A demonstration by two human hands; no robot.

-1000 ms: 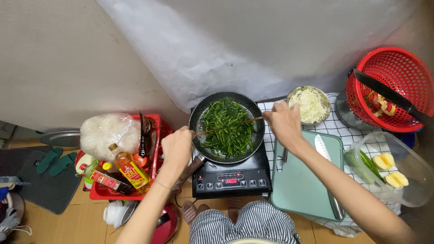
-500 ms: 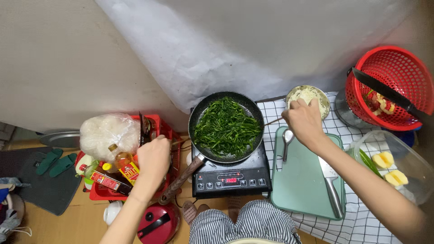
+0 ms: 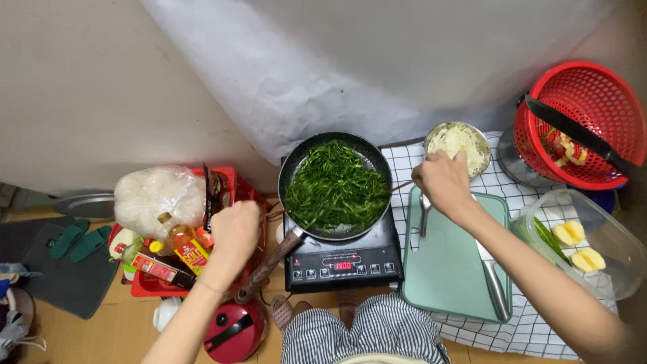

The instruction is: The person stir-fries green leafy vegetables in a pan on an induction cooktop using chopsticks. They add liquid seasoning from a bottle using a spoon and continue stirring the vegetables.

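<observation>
Floor mat of checked cloth (image 3: 499,182) bears a green board (image 3: 451,269); right hand (image 3: 441,182) grips chopsticks (image 3: 402,185), left hand (image 3: 234,229) curled, grip unclear.

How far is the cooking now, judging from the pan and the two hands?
Done: the greens lie dark and wilted in the pan on the lit cooktop. In hand: the right hand holds chopsticks beside the bowl of pale shreds; the left hand is over the red crate of bottles. Left: the shreds are not in the pan.
</observation>
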